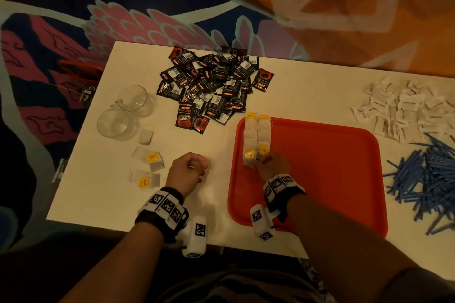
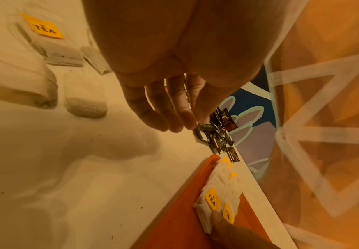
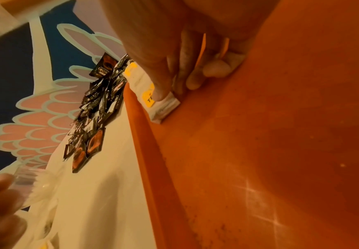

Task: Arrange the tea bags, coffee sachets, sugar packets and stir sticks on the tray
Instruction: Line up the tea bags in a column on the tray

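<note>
My right hand [image 1: 270,163] is on the orange tray [image 1: 332,179], near its left edge, fingers curled down & pressing the near end of the tea bags [image 1: 256,135] lined up in 2 rows along that edge; thumb sits on a yellow tag, w/ the other fingertips on the tray floor beside the bags. My left hand [image 1: 188,170] hangs over the white desk [image 1: 221,179] left of the tray, fingers loosely curled, nothing in it. 3 loose tea bags [image 1: 149,157] lie on the desk left of that hand, near 2 glass cups [image 1: 123,113]. Coffee sachets [image 1: 211,86] sit in a heap at the far side of the desk, just beyond the tray's far-left corner. Sugar packets [image 1: 406,108] are piled far right, stir sticks [image 1: 423,179] in a blue heap right of the tray. None of these 3 is on the tray.
</note>
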{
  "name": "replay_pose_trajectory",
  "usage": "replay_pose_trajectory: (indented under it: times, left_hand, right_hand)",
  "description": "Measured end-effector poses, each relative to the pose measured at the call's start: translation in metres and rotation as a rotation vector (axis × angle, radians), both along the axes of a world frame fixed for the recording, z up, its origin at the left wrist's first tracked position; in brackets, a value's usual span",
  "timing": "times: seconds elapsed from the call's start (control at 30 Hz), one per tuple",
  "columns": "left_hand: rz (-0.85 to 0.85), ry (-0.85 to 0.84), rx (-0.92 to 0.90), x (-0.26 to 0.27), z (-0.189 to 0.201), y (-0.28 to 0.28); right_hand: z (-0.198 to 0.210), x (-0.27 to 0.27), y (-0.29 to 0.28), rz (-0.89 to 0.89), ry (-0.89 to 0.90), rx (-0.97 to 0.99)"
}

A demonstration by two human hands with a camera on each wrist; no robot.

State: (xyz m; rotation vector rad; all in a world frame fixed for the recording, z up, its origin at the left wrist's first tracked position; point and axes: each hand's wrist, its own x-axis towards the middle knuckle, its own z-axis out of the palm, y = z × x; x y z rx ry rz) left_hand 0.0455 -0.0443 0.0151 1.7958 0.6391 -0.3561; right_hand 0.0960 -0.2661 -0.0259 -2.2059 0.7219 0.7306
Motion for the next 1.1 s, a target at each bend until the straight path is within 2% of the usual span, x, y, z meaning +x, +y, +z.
replay_pose_trajectory:
  times: [0.07, 0.2, 0.4, 0.53, 0.73, 0.97, 1.03, 1.1]
  left_hand:
    - [-0.003, 0.0, 0.01, -0.001, -0.002, 0.002]
    - [-0.027, 0.021, 0.086, -0.005, -0.012, 0.012]
    - [-0.046, 0.125, 0.452, -0.007, -0.018, 0.049]
    - [-0.152, 0.343, 0.697, -0.004, -0.018, 0.081]
    - [-0.219, 0.473, 0.673, -0.001, -0.033, 0.105]
    - [-0.148, 0.273, 0.683, 0.019, -0.045, 0.108]
    - [-0.183, 0.291, 0.667, 0.029, -0.044, 0.113]
    - [-0.288, 0.305, 0.66, 0.036, -0.046, 0.12]
  right_hand:
    - [0.0, -0.001, -0.003, 0.063, -0.013, -0.007]
    - [-0.001, -0.006, -0.007, 0.008, -0.046, 0.091]
    - [0.007, -0.004, -0.009, -0.002, -0.108, 0.049]
    - [0.017, -0.001, 0.002, 0.132, -0.129, 0.06]
    - [0.025, -0.001, 0.022, 0.326, -0.15, 0.09]
    - [0.032, -0.003, 0.034, 0.485, -0.155, 0.058]
    - [0.032, -0.001, 0.037, 0.509, -0.148, 0.05]
    - [0.032, -0.002, 0.042, 0.524, -0.165, 0.037]
